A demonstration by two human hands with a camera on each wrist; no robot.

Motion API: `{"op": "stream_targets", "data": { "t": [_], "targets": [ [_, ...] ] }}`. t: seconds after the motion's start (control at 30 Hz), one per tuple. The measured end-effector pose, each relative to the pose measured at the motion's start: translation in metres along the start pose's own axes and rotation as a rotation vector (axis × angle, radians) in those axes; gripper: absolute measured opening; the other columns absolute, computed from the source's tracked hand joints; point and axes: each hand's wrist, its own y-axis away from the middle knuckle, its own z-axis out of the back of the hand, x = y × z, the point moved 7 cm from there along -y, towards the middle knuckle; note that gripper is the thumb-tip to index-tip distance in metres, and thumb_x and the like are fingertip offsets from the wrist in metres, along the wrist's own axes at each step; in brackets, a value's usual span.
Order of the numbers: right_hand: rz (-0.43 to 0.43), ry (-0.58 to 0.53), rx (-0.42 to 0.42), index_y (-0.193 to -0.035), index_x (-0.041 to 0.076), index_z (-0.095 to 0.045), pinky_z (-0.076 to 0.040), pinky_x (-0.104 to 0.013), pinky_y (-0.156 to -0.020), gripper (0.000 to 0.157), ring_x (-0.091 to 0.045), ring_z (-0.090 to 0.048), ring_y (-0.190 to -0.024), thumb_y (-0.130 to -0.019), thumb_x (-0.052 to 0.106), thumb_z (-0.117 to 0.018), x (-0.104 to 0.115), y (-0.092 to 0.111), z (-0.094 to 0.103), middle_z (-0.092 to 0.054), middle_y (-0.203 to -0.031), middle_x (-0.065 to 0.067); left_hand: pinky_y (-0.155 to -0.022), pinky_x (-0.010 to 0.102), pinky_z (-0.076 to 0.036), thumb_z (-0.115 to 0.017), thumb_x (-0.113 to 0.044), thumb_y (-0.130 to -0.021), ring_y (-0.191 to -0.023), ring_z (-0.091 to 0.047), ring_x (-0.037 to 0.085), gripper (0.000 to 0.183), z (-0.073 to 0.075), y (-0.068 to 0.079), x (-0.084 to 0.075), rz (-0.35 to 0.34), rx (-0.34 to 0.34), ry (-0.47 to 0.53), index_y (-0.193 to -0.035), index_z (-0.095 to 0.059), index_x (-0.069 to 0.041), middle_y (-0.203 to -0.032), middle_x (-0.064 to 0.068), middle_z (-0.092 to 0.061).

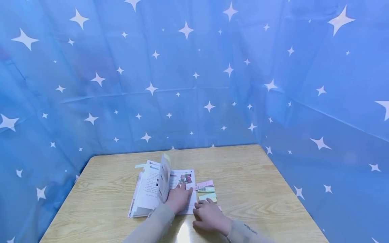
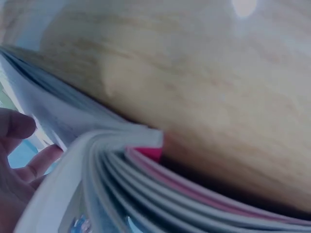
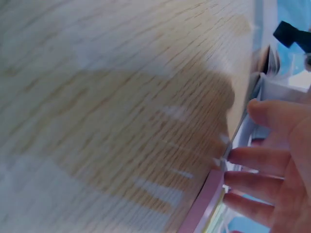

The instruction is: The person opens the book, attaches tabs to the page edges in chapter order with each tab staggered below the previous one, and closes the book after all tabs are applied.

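An open book (image 1: pixel 149 189) with printed pages lies on the wooden table, and a few of its leaves (image 1: pixel 164 179) stand up near the spine. My left hand (image 1: pixel 179 198) rests on the illustrated right page, fingers spread and pointing away, its wrist beside the raised leaves. In the left wrist view the curved page edges (image 2: pixel 121 170) partly cover that hand. At the book's lower right edge is my right hand (image 1: pixel 211 215), fingers loosely bent. Beyond it lie a pink paper strip (image 1: pixel 205 184) and a light green sticky note (image 1: pixel 209 196), partly hidden by the fingers.
The wooden table (image 1: pixel 258 189) reaches back to a blue curtain (image 1: pixel 170 67) with white stars, which also runs along both sides. A pale tab (image 1: pixel 140 165) sticks out from the book's left side.
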Motion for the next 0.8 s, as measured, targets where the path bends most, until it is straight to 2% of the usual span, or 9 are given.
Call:
{"op": "stream_targets", "data": {
  "t": [0.23, 0.4, 0.53, 0.67, 0.8],
  "targets": [
    [-0.004, 0.022, -0.005, -0.064, 0.022, -0.054, -0.042, -0.049, -0.082, 0.026, -0.023, -0.053, -0.102, -0.072, 0.046, -0.059, 0.003, -0.001, 0.004, -0.061, -0.106, -0.004, -0.077, 0.049, -0.046, -0.041, -0.02, -0.09, -0.101, -0.049, 0.044, 0.037, 0.002, -0.005, -0.009, -0.01, -0.029, -0.072, -0.127, -0.049, -0.017, -0.123, 0.02, -0.046],
    [-0.02, 0.025, 0.035, -0.06, 0.022, -0.05, -0.043, -0.05, -0.078, 0.028, -0.021, -0.052, -0.1, -0.071, 0.046, -0.059, 0.008, 0.002, 0.004, -0.061, -0.101, -0.003, -0.08, 0.048, -0.045, -0.039, -0.018, -0.091, -0.102, -0.048, 0.045, 0.038, -0.002, -0.003, -0.013, -0.009, -0.01, -0.083, -0.128, -0.047, -0.016, -0.124, 0.022, -0.045],
    [-0.018, 0.054, 0.023, -0.06, 0.022, -0.05, -0.042, -0.049, -0.078, 0.028, -0.02, -0.051, -0.098, -0.072, 0.046, -0.058, 0.008, 0.0, 0.004, -0.061, -0.1, -0.002, -0.074, 0.048, -0.047, -0.039, -0.02, -0.092, -0.098, -0.051, 0.044, 0.036, 0.002, -0.001, -0.013, -0.008, -0.021, -0.079, -0.126, -0.05, -0.016, -0.119, 0.022, -0.049],
    [0.007, 0.095, -0.007, -0.062, 0.022, -0.053, -0.042, -0.046, -0.079, 0.028, -0.02, -0.052, -0.096, -0.074, 0.047, -0.056, 0.008, -0.002, 0.004, -0.061, -0.096, -0.001, -0.065, 0.042, -0.049, -0.042, -0.021, -0.091, -0.084, -0.056, 0.037, 0.034, 0.007, -0.001, -0.014, -0.041, -0.029, -0.121, -0.123, -0.053, -0.015, -0.108, 0.02, -0.054],
    [0.028, 0.101, -0.039, -0.058, 0.022, -0.051, -0.043, -0.039, -0.073, 0.029, -0.019, -0.052, -0.089, -0.073, 0.045, -0.057, 0.01, 0.001, 0.005, -0.061, -0.088, 0.0, -0.065, 0.042, -0.049, -0.043, -0.021, -0.09, -0.081, -0.057, 0.035, 0.035, 0.004, -0.003, -0.017, -0.043, -0.009, -0.114, -0.124, -0.052, -0.016, -0.112, 0.022, -0.053]
  ]
}}
